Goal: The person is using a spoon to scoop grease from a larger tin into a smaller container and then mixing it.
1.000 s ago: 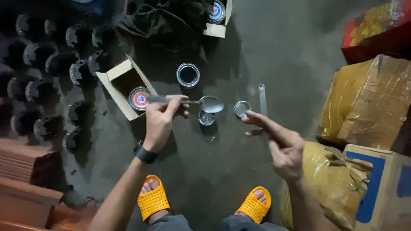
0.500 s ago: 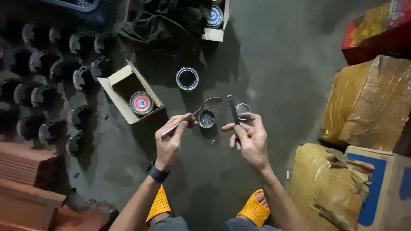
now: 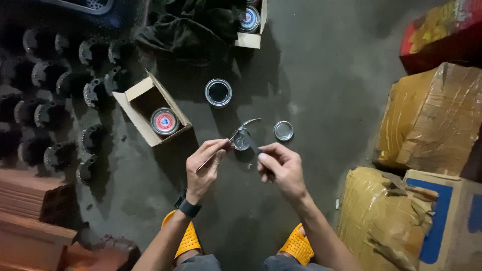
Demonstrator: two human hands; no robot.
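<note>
My left hand (image 3: 205, 168) grips the thin handle of a metal spoon (image 3: 245, 128) whose bowl points up and right. My right hand (image 3: 280, 166) pinches a dark narrow tool (image 3: 252, 144) whose tip meets the spoon just above a small open tin (image 3: 241, 141) standing on the floor under both hands. A round metal lid (image 3: 283, 130) lies on the floor just right of the spoon. A larger open tin (image 3: 218, 93) stands farther away. An open cardboard box (image 3: 145, 98) to the left holds a tin with a red and blue top (image 3: 164, 121).
Rows of dark round moulded pieces (image 3: 60, 90) cover the floor at left. Dark cloth (image 3: 186, 30) and another boxed tin (image 3: 249, 20) lie at the top. Tape-wrapped cartons (image 3: 432, 120) stack at right, bricks (image 3: 30, 221) at lower left. My orange sandals (image 3: 296, 246) are below.
My hands have come closer together over the small tin. The right hand, empty and pointing a second ago, picked the narrow tool off the floor and now holds its tip against the spoon.
</note>
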